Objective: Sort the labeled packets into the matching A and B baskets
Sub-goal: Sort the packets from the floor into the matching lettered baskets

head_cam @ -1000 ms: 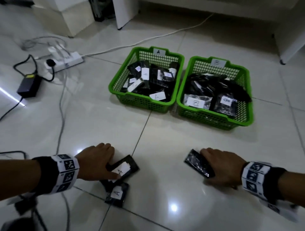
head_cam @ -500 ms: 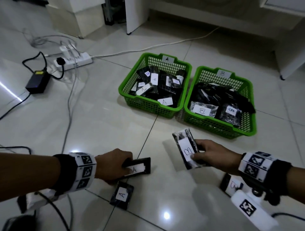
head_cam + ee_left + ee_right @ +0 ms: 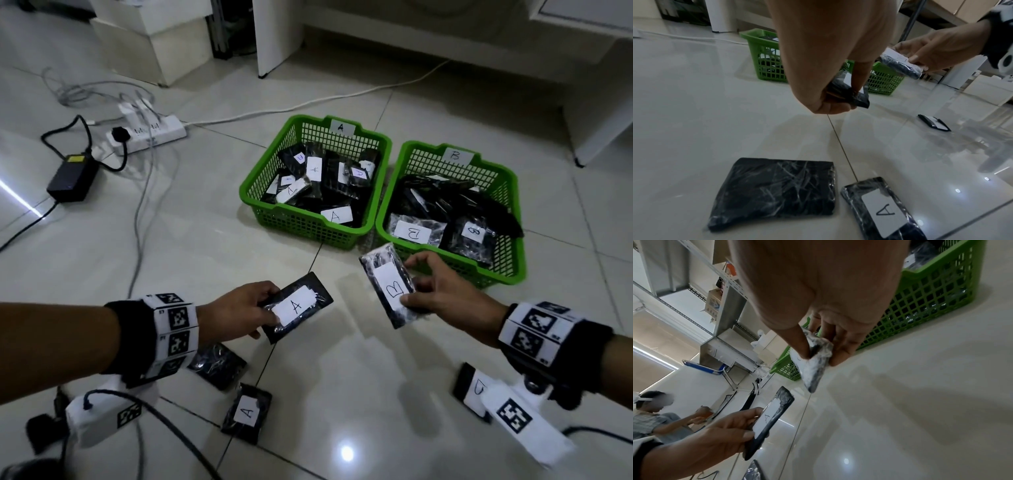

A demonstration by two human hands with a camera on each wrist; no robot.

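My left hand (image 3: 236, 310) is pinching a black packet whose white label reads "A" (image 3: 296, 306), thumb on top and fingers curled beneath, lifted off the floor at about 7 o'clock from the baskets. My right hand (image 3: 445, 294) is gripping the packet labelled "B" (image 3: 390, 289) by its near end, thumb pressing on the label, just in front of the B basket's near wall.

The green basket tagged "A" (image 3: 301, 219) is sitting at 12 o'clock, holding a heap of black packets, several showing "A" labels. Touching it at its 3 o'clock side, the green basket tagged "B" (image 3: 507, 270) is holding more black packets, two with "B" labels facing up.

On the tiles at 6 o'clock another "A" packet (image 3: 247, 412) is lying flat, with an unlabelled-side packet (image 3: 217, 365) just beside it at 10 o'clock. A further packet (image 3: 471, 390) is lying under my right wrist; I cannot read its letter surely. A white power strip (image 3: 147, 135) and black adapter (image 3: 72, 176) are lying at 10 o'clock, well apart.
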